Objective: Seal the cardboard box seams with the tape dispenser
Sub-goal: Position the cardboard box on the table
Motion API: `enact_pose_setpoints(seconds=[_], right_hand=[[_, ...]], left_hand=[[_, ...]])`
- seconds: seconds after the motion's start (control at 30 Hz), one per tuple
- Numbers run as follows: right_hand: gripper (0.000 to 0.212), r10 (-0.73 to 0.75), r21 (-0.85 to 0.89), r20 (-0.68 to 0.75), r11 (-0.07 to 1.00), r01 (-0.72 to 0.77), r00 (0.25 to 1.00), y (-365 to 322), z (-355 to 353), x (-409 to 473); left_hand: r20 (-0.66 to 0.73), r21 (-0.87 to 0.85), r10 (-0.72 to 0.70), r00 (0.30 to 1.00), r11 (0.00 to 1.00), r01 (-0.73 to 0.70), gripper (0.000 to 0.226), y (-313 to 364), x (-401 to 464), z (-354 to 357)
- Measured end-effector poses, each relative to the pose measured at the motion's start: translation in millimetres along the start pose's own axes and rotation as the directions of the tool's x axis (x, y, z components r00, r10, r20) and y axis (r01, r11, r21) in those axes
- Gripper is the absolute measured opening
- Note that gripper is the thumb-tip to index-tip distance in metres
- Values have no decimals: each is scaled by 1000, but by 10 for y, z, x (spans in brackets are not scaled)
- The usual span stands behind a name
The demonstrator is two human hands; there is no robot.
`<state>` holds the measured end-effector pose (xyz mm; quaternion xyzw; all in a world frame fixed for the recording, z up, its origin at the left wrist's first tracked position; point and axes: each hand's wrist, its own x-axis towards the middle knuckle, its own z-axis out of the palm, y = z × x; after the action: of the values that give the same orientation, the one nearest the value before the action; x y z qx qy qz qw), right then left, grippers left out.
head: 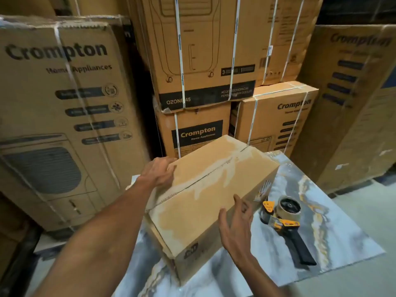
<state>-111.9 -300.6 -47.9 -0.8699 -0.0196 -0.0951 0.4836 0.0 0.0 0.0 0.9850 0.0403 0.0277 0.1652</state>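
A brown cardboard box [205, 189] lies closed on a marble-patterned table, its flaps meeting in a centre seam with shiny clear tape along it. My left hand [159, 171] rests flat on the box's far left top edge, fingers curled over it. My right hand [235, 224] hovers at the box's near right edge, fingers spread, holding nothing. The tape dispenser [287, 219], yellow and black with a brown tape roll, lies on the table to the right of the box, its black handle pointing toward me.
The marble table [334, 230] ends just right of the dispenser. Tall strapped Crompton cartons stand close around: one at the left [60, 99], a stack behind the box [199, 61], another at the right [353, 99]. Grey floor [364, 202] shows at the right.
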Motion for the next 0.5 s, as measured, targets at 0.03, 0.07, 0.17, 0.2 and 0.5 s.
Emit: enact_pose_setpoints(seconds=[0.03, 0.07, 0.17, 0.2, 0.5], right_hand=[[52, 5, 20, -8, 1000, -5, 1000, -10, 8, 3], [52, 5, 16, -26, 1000, -5, 1000, 2, 34, 17], [52, -29, 24, -29, 999, 30, 999, 75, 82, 5], [52, -37, 24, -37, 999, 38, 999, 93, 91, 9], [53, -67, 57, -17, 996, 68, 998, 145, 110, 65]], left_hand=[[1, -15, -26, 1000, 1000, 27, 59, -20, 28, 26], [8, -21, -52, 999, 998, 52, 57, -27, 44, 17], [43, -35, -74, 996, 997, 75, 52, -74, 43, 139], [44, -59, -83, 996, 995, 86, 54, -102, 49, 184], [10, -123, -193, 981, 973, 193, 52, 97, -145, 95]])
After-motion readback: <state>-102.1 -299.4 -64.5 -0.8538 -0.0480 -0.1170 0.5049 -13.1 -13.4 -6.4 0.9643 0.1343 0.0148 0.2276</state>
